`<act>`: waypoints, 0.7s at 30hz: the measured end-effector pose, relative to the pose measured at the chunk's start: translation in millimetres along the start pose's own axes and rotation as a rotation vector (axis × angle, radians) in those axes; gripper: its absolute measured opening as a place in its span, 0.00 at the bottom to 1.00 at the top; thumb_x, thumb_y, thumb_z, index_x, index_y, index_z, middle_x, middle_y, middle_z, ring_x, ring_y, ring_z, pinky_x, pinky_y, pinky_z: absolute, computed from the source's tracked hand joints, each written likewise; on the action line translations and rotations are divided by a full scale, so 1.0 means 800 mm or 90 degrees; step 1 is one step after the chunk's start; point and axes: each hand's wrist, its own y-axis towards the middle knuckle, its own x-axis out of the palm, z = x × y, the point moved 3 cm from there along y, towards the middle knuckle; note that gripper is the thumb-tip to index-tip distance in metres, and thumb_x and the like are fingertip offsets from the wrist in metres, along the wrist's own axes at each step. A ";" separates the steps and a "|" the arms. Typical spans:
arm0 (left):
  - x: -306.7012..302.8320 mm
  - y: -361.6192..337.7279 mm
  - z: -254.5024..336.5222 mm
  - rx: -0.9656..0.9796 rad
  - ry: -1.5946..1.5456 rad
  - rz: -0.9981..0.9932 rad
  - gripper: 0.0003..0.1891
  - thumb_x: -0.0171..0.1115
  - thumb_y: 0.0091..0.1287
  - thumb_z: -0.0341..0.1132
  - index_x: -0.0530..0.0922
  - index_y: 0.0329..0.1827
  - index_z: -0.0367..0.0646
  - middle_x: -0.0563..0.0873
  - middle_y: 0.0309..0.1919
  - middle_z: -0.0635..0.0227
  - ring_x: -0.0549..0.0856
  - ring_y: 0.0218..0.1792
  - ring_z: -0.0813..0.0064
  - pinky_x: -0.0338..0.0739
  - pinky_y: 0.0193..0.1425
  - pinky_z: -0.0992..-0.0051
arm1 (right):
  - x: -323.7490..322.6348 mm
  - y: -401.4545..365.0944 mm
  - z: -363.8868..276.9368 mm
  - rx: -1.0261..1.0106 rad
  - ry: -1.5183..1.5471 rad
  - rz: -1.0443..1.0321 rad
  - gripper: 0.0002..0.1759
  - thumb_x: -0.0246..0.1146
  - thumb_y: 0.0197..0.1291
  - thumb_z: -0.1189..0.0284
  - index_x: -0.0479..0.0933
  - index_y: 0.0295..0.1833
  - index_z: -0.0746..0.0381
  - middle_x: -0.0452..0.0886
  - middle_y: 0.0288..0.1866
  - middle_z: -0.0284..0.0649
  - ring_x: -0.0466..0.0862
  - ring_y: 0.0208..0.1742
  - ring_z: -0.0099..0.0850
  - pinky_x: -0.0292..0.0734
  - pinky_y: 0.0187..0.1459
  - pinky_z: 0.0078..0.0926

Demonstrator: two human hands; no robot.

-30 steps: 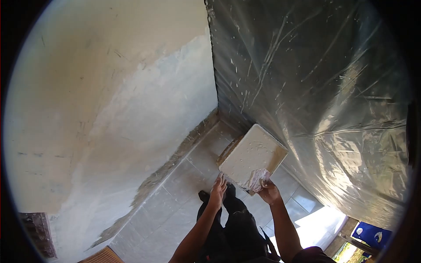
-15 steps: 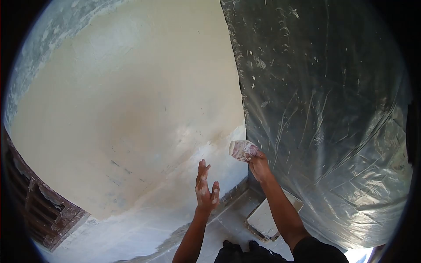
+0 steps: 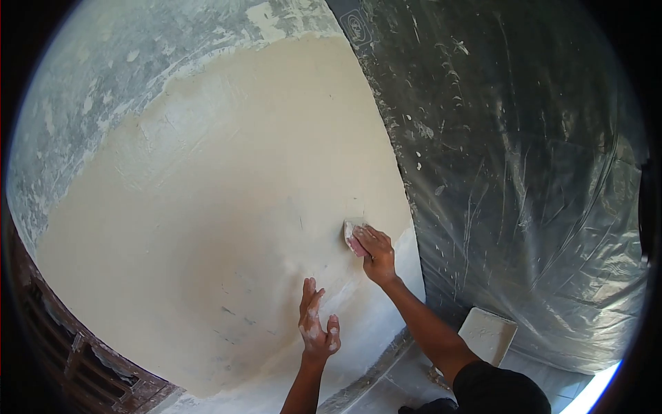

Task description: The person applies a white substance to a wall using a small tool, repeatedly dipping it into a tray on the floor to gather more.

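Note:
My right hand (image 3: 379, 256) grips a small putty scraper (image 3: 354, 238), pinkish and smeared white. Its blade lies at the wall's cream putty coat (image 3: 241, 159), close to a few fine marks. Lower and to the left, my left hand (image 3: 316, 332) is raised before the wall with nothing in it. Its fingers are stretched and the thumb stands apart, all spotted with white putty.
Dark plastic sheeting (image 3: 524, 172) hangs along the right side of the wall. A pale tray (image 3: 511, 337) with putty in it rests on the floor behind my right arm. Bare grey wall (image 3: 103, 90) borders the coat above. A brown slatted frame (image 3: 76, 355) is at lower left.
My right hand has brought the scraper leftward from near the corner onto the coated wall, turning it. My view has shifted up and left, showing more grey wall. The left hand stays outstretched.

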 end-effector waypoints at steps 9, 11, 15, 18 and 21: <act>-0.008 -0.009 -0.015 0.004 0.001 -0.011 0.23 0.52 0.72 0.37 0.72 0.66 0.29 0.69 0.71 0.31 0.69 0.74 0.35 0.69 0.74 0.48 | -0.022 0.000 -0.019 0.046 0.024 0.112 0.24 0.58 0.59 0.91 0.82 0.60 0.66 0.87 0.58 0.47 0.83 0.65 0.46 0.72 0.69 0.41; -0.006 -0.009 -0.011 -0.006 0.001 -0.005 0.23 0.52 0.73 0.37 0.73 0.65 0.29 0.69 0.71 0.31 0.69 0.74 0.35 0.69 0.74 0.48 | -0.018 0.065 0.012 0.069 0.029 0.146 0.34 0.55 0.49 0.92 0.81 0.64 0.63 0.82 0.65 0.49 0.76 0.73 0.47 0.66 0.73 0.44; 0.002 -0.006 -0.011 -0.023 0.003 0.013 0.24 0.52 0.73 0.37 0.72 0.66 0.29 0.69 0.71 0.30 0.69 0.74 0.35 0.68 0.74 0.47 | 0.031 0.033 0.007 0.058 0.006 0.056 0.34 0.56 0.50 0.91 0.80 0.65 0.62 0.81 0.66 0.48 0.74 0.74 0.50 0.61 0.76 0.48; 0.006 -0.002 -0.013 -0.014 0.029 0.015 0.23 0.51 0.74 0.37 0.71 0.66 0.29 0.68 0.71 0.30 0.69 0.74 0.34 0.67 0.74 0.46 | 0.040 -0.105 -0.041 0.087 0.077 -0.057 0.32 0.59 0.52 0.91 0.81 0.64 0.60 0.82 0.66 0.47 0.74 0.75 0.48 0.62 0.76 0.45; 0.008 0.006 -0.013 -0.006 0.050 0.034 0.23 0.49 0.74 0.37 0.71 0.66 0.29 0.68 0.71 0.29 0.69 0.73 0.33 0.67 0.75 0.45 | 0.022 -0.172 -0.062 0.111 0.158 -0.143 0.26 0.62 0.56 0.89 0.83 0.60 0.60 0.85 0.62 0.45 0.79 0.70 0.45 0.66 0.73 0.43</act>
